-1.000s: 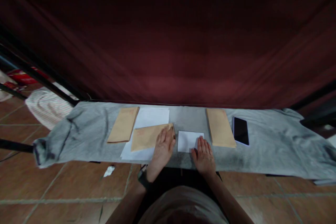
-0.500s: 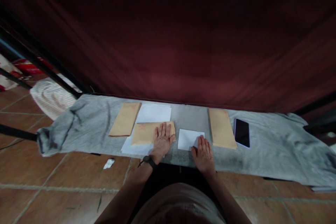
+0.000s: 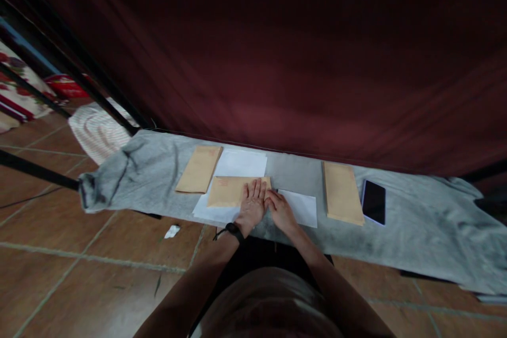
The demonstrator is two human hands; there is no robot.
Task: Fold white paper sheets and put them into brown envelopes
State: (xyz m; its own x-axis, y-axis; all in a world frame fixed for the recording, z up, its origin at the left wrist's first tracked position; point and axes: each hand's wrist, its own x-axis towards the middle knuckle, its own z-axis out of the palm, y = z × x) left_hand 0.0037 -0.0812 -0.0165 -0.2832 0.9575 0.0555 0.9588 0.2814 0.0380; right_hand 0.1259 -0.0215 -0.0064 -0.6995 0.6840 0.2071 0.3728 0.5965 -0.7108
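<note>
My left hand (image 3: 252,204) lies flat, fingers together and stretched, on the right end of a brown envelope (image 3: 226,191) that rests on white paper sheets (image 3: 239,163). My right hand (image 3: 279,208) sits just right of it, fingers bent, touching the left edge of a small folded white sheet (image 3: 303,207) near the envelope's right end. Whether it grips anything is hidden. A black watch (image 3: 235,230) is on my left wrist.
A grey cloth (image 3: 415,232) covers the low bench. A second brown envelope (image 3: 198,169) lies at the left, a third (image 3: 343,192) at the right beside a black phone (image 3: 373,202). Dark red curtain behind; tiled floor, striped cloth (image 3: 99,132) at left.
My right hand has slid left from the folded sheet's right part to its left edge, beside my left hand. The view has shifted left.
</note>
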